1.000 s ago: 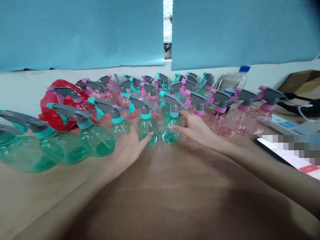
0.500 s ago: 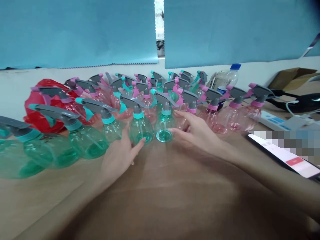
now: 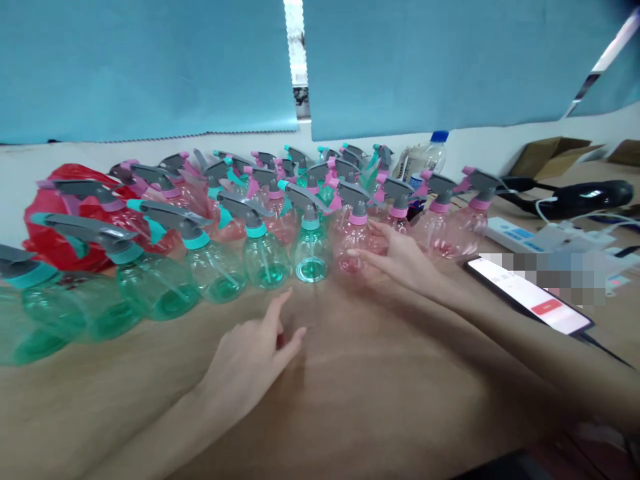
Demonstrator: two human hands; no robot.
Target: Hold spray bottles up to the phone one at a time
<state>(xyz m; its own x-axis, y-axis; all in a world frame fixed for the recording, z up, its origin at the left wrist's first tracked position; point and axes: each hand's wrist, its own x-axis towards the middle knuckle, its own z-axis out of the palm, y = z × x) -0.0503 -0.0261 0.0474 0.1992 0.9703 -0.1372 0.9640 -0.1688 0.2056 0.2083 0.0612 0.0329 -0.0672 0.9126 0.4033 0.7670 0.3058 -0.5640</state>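
Observation:
My right hand [image 3: 403,260] is at the right side of a pink spray bottle [image 3: 350,247] with a grey and pink trigger head. Its thumb lies across the front of the bottle and its forefinger reaches the upper right side. My left hand [image 3: 250,353] hovers over the table in front of the row, forefinger and thumb apart, holding nothing. A green spray bottle [image 3: 311,247] with a turquoise collar stands just left of the pink one. Beside it is another green spray bottle [image 3: 267,257]. Both are upright with a little green at the base.
More green bottles [image 3: 160,283] line the left, pink ones [image 3: 467,227] the right, and several stand behind. A red plastic bag [image 3: 45,227] lies at the far left. At right are a phone [image 3: 530,293], a power strip [image 3: 525,237] and a cardboard box [image 3: 545,157].
My left hand has drawn back from the green bottles toward me. My right hand has moved right, from the green bottle to the pink one. The view has turned slightly right.

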